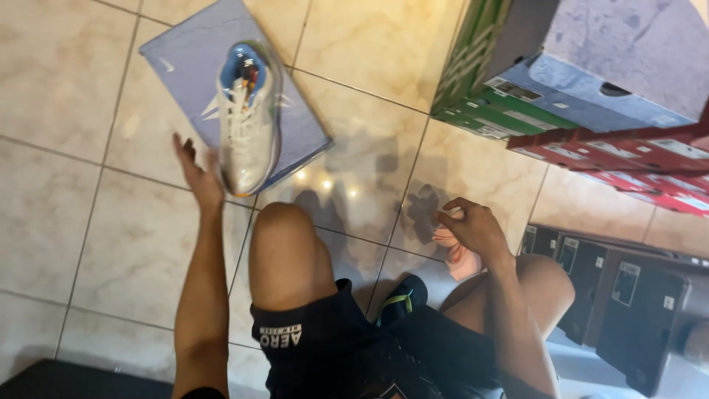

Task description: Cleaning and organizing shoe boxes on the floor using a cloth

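A white sneaker (pixel 248 122) with a light blue inside lies on a pale blue shoebox lid (pixel 188 63) on the tiled floor. My left hand (pixel 196 171) is stretched out with fingers apart, just at the sneaker's toe, holding nothing. My right hand (pixel 473 227) hovers to the right of my knee (pixel 284 251), its fingers curled near something pink (pixel 456 255) beneath it; whether it grips that thing is unclear. I sit on the floor in dark shorts.
Stacked shoeboxes stand at the upper right: green ones (pixel 487 81), a pale blue one (pixel 591 81) and red ones (pixel 635 159). Black boxes (pixel 620 295) line the lower right. A dark mat (pixel 66 380) lies at the lower left.
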